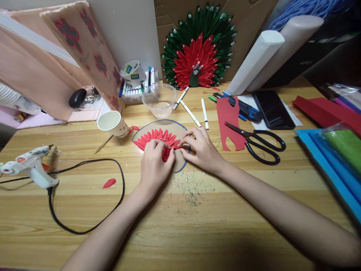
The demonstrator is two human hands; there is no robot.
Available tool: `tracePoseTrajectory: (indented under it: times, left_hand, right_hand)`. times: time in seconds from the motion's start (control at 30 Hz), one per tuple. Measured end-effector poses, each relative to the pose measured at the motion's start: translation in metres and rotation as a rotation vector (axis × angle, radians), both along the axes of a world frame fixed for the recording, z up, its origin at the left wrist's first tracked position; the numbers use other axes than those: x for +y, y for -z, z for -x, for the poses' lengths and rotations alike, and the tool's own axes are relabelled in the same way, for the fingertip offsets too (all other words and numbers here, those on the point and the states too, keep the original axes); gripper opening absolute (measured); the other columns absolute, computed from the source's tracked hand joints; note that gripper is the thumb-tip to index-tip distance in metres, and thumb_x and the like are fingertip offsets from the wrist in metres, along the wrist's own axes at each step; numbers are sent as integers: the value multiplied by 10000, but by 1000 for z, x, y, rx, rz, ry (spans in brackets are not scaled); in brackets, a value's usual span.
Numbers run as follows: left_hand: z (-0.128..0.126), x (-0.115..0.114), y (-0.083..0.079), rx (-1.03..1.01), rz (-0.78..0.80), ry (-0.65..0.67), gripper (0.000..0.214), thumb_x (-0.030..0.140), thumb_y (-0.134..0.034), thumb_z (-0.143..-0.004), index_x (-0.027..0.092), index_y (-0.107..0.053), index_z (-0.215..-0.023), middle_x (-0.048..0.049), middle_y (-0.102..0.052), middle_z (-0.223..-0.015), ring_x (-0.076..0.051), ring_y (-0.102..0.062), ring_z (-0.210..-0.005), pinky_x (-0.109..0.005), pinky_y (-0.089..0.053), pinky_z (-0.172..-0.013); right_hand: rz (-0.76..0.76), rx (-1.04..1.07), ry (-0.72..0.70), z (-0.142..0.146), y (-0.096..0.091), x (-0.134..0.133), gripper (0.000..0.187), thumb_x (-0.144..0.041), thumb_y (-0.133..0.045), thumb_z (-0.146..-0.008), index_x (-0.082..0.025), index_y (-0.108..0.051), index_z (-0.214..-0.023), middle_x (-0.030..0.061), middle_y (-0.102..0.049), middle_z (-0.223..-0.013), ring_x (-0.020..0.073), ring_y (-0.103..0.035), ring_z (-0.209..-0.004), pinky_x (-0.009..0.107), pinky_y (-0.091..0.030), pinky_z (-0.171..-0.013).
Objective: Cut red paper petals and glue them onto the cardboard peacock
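A round cardboard disc [180,130] with a blue edge lies on the wooden table, with several red folded petals [156,137] glued on it in a fan. My left hand [154,162] rests on the disc's near part, fingers curled and pinched on a red petal [166,153]. My right hand [200,148] lies next to it on the disc's right side, its fingertips pressing the same red petal where it meets the fan. Both hands touch each other at the fingertips.
A glue gun [31,167] with a black cord [84,195] lies at left, a loose red petal [109,183] near it. A tipped paper cup [113,123], clear bowl [159,99], markers [204,113], black scissors [258,141], red felt [229,122], a phone [273,110], coloured sheets [329,158] and a finished peacock fan [199,49] surround the disc.
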State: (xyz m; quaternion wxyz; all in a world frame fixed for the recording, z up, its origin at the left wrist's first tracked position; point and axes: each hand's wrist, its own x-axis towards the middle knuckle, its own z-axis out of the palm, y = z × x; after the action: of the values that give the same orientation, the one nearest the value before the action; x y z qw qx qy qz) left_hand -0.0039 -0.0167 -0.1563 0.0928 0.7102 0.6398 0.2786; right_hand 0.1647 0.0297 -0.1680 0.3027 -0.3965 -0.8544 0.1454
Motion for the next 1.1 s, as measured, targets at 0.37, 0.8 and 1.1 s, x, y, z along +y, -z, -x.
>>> tracePoseTrajectory:
  times: [0.37,0.8,1.1]
  left_hand:
    - [1,2,-1,-60,14,-21,38,180,-533,-815,182,-525,-778,-44,-553,-818,-181,-499,-793,-324,-426,-739]
    - [2,3,1,-119,8,-55,57,169,-541,-805,183,-503,-764,-43,-556,-802,-177,-507,-773,-313,-420,-713]
    - [2,3,0,-130,14,-53,58,161,-541,-805,189,-510,-765,-41,-559,-807,-178,-510,-783,-320,-423,-722]
  right_hand:
    - [161,1,-72,12,-13,15,39,-150,-618,-755,-185,-635,-750,75,-558,-931,231,-448,-968,381,-412,-864]
    - [108,-55,-121,22,-15,18,77,-158,-618,-751,-165,-638,-677,91,-568,-937,233,-422,-946,372,-411,-831]
    - [122,-89,-136,24,-18,24,110,-171,-626,-750,-173,-637,-641,87,-569,-902,239,-427,-938,382,-407,-824]
